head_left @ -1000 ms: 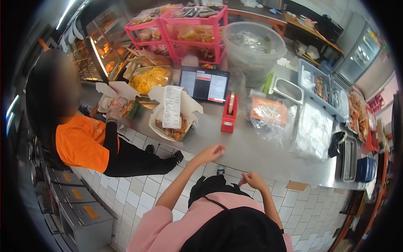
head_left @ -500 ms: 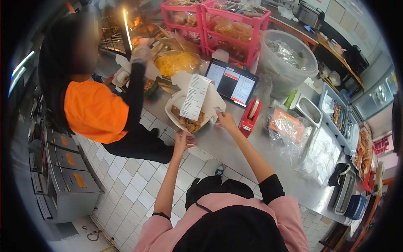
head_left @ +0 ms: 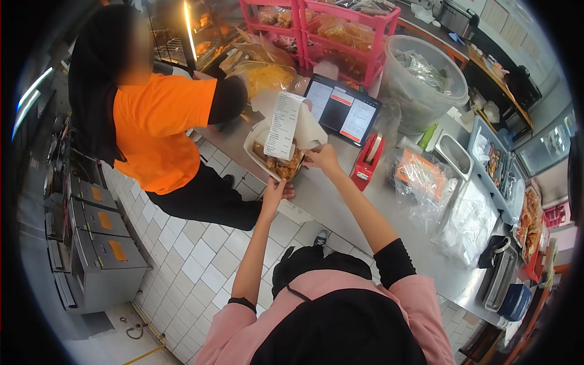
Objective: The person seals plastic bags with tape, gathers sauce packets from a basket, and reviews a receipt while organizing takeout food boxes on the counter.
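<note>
An open white food box (head_left: pixel 257 159) with fried, browned pieces inside stands at the counter's near edge. A long printed receipt (head_left: pixel 282 125) lies over its lid and opening. My left hand (head_left: pixel 277 193) grips the box's near corner, some fingers hidden beneath it. On the box's right side, my right hand (head_left: pixel 322 159) pinches the edge with its fingers closed. Right of the box is a tablet (head_left: pixel 342 109) with a lit screen, and beside that stands a red tape dispenser (head_left: pixel 368 161).
At left a co-worker in an orange shirt (head_left: pixel 155 121) leans over the counter (head_left: pixel 340 204). Behind are a tray of yellow food (head_left: pixel 267 78), a pink rack (head_left: pixel 380 24) and a big clear tub (head_left: pixel 420 112). Plastic bags (head_left: pixel 465 222) and a metal tray (head_left: pixel 453 153) lie to the right.
Both my hands have moved to the box and taken hold of it, the left one coming up from below. The co-worker has leaned further over the counter, an arm now bent.
</note>
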{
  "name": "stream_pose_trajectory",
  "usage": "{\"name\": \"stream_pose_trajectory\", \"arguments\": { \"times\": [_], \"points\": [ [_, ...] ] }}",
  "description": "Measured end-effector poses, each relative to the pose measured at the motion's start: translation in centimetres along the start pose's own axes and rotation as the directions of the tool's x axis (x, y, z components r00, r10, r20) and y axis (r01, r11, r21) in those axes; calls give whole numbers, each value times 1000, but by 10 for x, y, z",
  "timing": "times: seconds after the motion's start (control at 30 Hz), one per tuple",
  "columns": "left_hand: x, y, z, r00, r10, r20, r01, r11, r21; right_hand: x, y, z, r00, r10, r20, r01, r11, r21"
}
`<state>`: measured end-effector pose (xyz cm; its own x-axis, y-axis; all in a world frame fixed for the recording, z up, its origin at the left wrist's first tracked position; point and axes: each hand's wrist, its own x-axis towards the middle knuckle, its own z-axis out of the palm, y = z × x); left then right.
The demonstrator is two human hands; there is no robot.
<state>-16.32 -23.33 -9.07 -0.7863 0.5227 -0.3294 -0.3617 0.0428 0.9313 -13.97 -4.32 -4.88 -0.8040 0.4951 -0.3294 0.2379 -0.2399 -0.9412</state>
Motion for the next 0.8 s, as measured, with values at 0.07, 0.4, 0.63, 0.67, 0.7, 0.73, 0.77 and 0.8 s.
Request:
{"name": "stream_pose_trajectory", "arguments": {
  "times": [0.07,0.4,0.63,0.67,0.7,0.73,0.77,0.8],
  "points": [
    [-2,3,1,1000,3,5,-3,1000,18,-3,2,3,998,-51,21,52,998,-36],
    [5,0,4,997,65,-51,-59,992,110,-13,36,18,987,-132,-88,116,980,-160],
    [0,51,-20,899,355,-257,-120,762,636,-54,60,-29,990,-85,110,110,962,-251],
    [5,59,-24,889,398,-226,-172,749,640,-63,75,-46,981,-91,170,120,978,-173],
    [11,64,-27,862,471,-185,-263,729,632,-72,85,-62,970,-92,227,115,989,-94],
    [19,69,-26,829,539,-149,-347,705,619,-80,87,-75,975,-75,209,98,990,-106],
    [24,78,-20,806,583,-100,-414,677,609,-90,85,-85,988,-97,116,104,993,-50],
    [31,86,-14,774,631,-51,-483,640,597,-95,83,-94,992,-121,21,121,993,8]
  ]
}}
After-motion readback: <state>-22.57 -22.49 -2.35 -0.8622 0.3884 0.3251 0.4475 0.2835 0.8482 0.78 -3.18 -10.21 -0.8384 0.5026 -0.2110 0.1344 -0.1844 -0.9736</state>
